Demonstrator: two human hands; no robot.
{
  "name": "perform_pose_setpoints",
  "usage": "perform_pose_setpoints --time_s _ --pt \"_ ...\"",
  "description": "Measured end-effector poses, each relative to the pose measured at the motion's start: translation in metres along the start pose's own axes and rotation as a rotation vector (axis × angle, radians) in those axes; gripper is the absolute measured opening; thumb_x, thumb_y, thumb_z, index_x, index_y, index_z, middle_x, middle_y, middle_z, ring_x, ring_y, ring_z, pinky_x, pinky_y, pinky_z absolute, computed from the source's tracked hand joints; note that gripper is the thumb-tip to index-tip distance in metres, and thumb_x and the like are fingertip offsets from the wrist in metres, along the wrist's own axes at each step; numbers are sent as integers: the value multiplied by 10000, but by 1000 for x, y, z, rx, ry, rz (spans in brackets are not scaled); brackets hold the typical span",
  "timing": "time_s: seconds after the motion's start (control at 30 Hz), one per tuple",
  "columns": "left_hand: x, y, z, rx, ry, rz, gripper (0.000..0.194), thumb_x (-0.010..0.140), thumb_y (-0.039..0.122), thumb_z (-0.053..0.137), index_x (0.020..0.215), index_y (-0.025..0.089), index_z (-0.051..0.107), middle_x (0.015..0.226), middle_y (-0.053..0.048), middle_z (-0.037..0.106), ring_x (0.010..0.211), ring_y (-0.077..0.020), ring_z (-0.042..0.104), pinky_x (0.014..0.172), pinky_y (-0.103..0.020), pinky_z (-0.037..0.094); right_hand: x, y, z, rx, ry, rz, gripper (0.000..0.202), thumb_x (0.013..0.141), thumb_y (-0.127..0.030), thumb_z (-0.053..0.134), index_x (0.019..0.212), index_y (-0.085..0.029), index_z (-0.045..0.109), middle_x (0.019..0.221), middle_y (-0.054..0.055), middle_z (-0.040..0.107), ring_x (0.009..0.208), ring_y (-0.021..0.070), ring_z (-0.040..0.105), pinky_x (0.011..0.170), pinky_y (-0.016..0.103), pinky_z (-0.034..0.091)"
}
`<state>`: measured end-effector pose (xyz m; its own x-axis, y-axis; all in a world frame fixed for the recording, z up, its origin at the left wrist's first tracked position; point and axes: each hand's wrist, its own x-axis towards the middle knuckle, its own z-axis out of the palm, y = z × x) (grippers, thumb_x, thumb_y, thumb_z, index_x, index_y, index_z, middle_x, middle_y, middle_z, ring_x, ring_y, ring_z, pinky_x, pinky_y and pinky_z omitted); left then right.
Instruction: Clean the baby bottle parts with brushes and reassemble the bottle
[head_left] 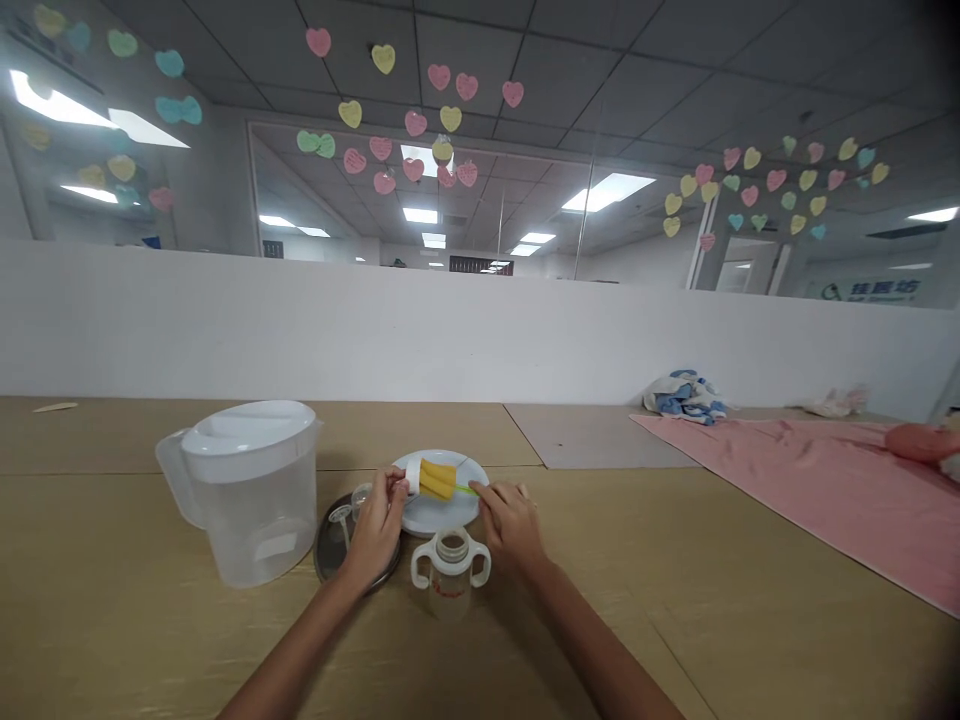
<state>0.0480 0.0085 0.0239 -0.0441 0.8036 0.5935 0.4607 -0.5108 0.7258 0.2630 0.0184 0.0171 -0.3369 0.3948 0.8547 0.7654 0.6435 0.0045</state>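
My left hand [381, 520] pinches a small white bottle cap or collar [412, 476] on its side, above a white plate [431, 518]. The yellow sponge head of a brush [438, 480] meets the cap's right side; whether its tip is inside I cannot tell. My right hand [511, 518] is closed on the brush's thin green handle. Below and between my hands stands an open clear baby bottle [451, 575] with two white side handles. Left of it, partly behind my left hand, lies a dark round tray [327, 545] holding small clear and white parts [342, 515].
A large translucent pitcher [259, 500] with a white lid stands to the left. At the right, a pink cloth [810, 490] covers part of the table [600, 620]. A crumpled blue-and-white cloth [684, 396] lies by the low white wall [480, 335] at the back.
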Motion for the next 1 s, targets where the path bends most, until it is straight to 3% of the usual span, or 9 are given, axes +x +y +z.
perform_pose_setpoints --time_s 0.1,0.27,0.4,0.5,0.63,0.7,0.8,0.93,1.0 --pt "-4 0 -1 -22 2 -11 398 882 457 303 1146 202 456 1014 -64 621 808 -179 602 773 -336 473 -1 3 -1 1 27 -111 339 847 -92 385 1098 -159 602 798 61 603 740 141 505 652 278 294" --pt "-5 -5 -9 -31 -7 5 448 855 485 351 1094 169 561 1035 -91 634 938 -215 585 832 -339 459 -2 7 -2 -84 87 -232 359 842 -56 380 1100 -163 607 818 66 632 733 133 517 643 282 300" --pt "-3 -8 -17 41 192 30 427 814 474 470 1131 196 536 1043 -77 577 900 -197 572 823 -340 467 -4 8 -5 -155 158 -111 341 874 -92 383 1113 -177 613 827 76 647 741 131 547 676 282 345" --pt "-5 -7 -19 185 267 103 411 803 427 510 1151 209 515 1039 -73 537 894 -193 557 840 -353 460 -7 10 -8 -122 174 -63 344 896 -133 381 1165 -180 591 810 77 646 719 119 561 677 255 394" --pt "-13 -2 -16 289 217 275 447 786 362 529 1195 196 464 1067 -83 545 957 -206 545 880 -342 442 -10 13 -8 -124 91 -216 388 879 -93 387 1175 -240 590 706 30 617 638 94 542 622 204 404" --pt "-16 1 -16 291 190 329 425 788 348 503 1178 182 483 1072 -89 545 983 -212 539 889 -331 435 -10 14 -8 -147 77 -217 404 873 -73 386 1183 -238 584 692 25 607 627 89 533 609 194 398" --pt "-18 2 -20 216 190 314 371 819 352 413 1124 169 518 1044 -89 555 975 -215 541 857 -325 440 -11 15 -9 -154 95 -178 388 872 -83 404 1187 -222 582 711 35 603 643 89 531 620 193 395" --pt "-17 0 -25 129 200 294 338 842 366 362 1052 166 535 1007 -77 579 940 -207 542 816 -313 434 -13 11 -4 -165 58 -288 363 856 -104 439 1142 -245 612 659 19 572 607 90 501 592 200 372" --pt "-15 -3 -27 138 221 263 317 844 373 373 1005 164 548 934 -67 580 882 -196 542 768 -300 434 -13 9 -1 -190 66 -262 359 855 -110 432 1126 -248 622 644 13 569 590 86 492 585 198 365"
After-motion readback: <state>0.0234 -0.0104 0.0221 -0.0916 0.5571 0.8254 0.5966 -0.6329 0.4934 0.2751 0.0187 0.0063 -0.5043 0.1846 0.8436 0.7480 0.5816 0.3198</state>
